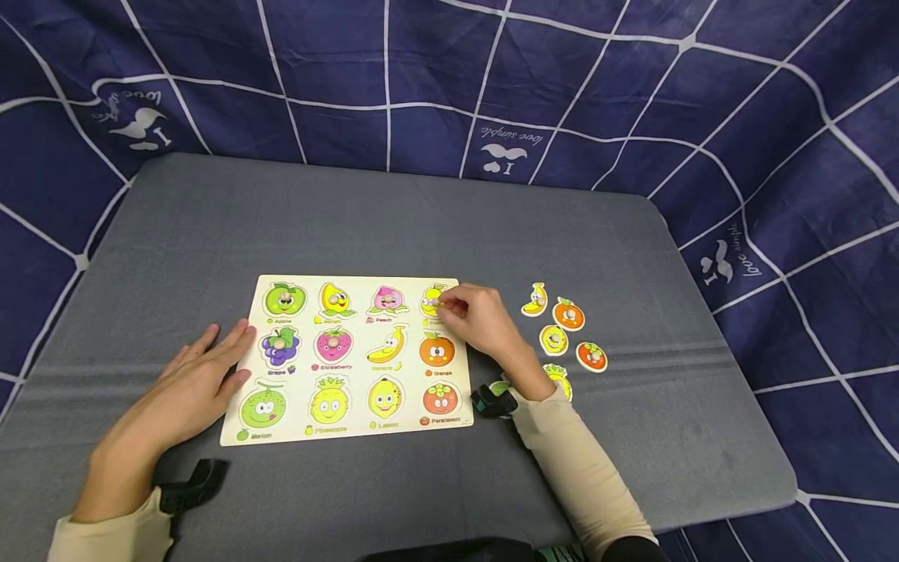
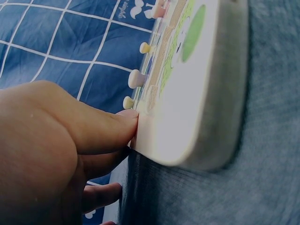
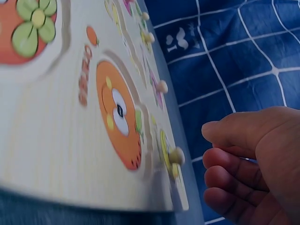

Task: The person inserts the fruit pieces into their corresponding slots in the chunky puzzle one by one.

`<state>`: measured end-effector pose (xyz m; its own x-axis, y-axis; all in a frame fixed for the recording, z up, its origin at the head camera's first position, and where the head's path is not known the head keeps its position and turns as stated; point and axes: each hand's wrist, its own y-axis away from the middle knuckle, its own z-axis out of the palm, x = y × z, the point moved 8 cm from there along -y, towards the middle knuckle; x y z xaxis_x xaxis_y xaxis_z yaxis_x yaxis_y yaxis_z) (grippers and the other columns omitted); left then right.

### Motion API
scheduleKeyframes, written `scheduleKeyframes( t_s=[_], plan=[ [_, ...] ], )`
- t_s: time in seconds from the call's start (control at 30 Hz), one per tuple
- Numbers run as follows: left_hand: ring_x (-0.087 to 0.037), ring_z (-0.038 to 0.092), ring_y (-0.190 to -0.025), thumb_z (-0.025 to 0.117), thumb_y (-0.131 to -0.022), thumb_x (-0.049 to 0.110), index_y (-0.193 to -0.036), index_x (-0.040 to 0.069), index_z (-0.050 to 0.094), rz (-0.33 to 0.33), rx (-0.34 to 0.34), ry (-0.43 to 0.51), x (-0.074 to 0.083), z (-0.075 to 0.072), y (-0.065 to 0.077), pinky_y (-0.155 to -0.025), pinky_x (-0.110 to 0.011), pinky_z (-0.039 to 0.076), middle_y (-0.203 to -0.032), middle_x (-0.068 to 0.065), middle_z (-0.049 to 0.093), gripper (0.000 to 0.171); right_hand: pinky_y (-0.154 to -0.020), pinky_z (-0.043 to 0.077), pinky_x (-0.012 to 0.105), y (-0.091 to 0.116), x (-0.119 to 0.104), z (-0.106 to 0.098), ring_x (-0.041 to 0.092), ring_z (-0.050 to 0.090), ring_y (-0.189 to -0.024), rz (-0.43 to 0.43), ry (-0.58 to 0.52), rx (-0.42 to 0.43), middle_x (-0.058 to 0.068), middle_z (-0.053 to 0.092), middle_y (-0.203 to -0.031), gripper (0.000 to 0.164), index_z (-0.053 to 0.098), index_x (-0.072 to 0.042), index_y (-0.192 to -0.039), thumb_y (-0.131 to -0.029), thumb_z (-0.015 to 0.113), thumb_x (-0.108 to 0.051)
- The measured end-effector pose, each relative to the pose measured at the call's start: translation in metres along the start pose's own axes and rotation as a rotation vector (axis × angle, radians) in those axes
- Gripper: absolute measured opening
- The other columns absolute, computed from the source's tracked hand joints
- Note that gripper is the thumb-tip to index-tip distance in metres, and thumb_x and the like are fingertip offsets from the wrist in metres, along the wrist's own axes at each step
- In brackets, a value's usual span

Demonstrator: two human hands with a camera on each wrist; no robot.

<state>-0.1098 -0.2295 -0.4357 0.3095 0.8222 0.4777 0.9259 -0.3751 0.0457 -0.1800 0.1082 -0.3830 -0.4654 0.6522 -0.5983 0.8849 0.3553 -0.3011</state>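
In the head view the right hand (image 1: pixel 483 321) covers part of the yellow piece (image 1: pixel 430 300) at a corner of the board (image 1: pixel 360 363), and most of the label beneath is hidden. The wrist and its black device (image 1: pixel 494 402) hide nearly all of a green piece (image 1: pixel 497 387), so its fruit cannot be told; the pineapple piece (image 1: pixel 558 375) is partly covered. Both sleeves (image 1: pixel 583 468) run off the bottom edge, where a dark shape (image 1: pixel 449 551) is too cropped to identify. The left-wrist view cuts off the left hand (image 2: pixel 37 126) and board. In the right-wrist view the persimmon picture (image 3: pixel 28 37) is cropped, and the farthest pieces blur.
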Motion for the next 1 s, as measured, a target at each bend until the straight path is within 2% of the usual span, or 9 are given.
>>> scheduleKeyframes(
  t_s=[0.73, 1.0],
  plan=[
    [-0.056, 0.010, -0.142, 0.055, -0.100, 0.010, -0.152, -0.006, 0.028, -0.005, -0.017, 0.011, -0.002, 0.003, -0.001, -0.105, -0.076, 0.009, -0.157, -0.026, 0.022, 0.060, -0.060, 0.051, 0.028, 0.021, 0.039, -0.026, 0.015, 0.061, -0.065, 0.092, 0.052, 0.059, 0.006, 0.068, -0.077, 0.008, 0.076, -0.001, -0.091, -0.084, 0.077, -0.005],
    [-0.057, 0.010, -0.142, 0.055, -0.101, 0.009, -0.152, -0.006, 0.027, -0.011, -0.011, 0.012, -0.003, 0.004, -0.001, -0.105, -0.076, 0.008, -0.157, -0.027, 0.022, 0.060, -0.059, 0.049, 0.028, 0.026, 0.046, -0.037, 0.015, 0.060, -0.063, 0.110, 0.079, 0.093, 0.006, 0.068, -0.076, 0.007, 0.075, -0.001, -0.089, -0.084, 0.077, -0.005]
  ],
)
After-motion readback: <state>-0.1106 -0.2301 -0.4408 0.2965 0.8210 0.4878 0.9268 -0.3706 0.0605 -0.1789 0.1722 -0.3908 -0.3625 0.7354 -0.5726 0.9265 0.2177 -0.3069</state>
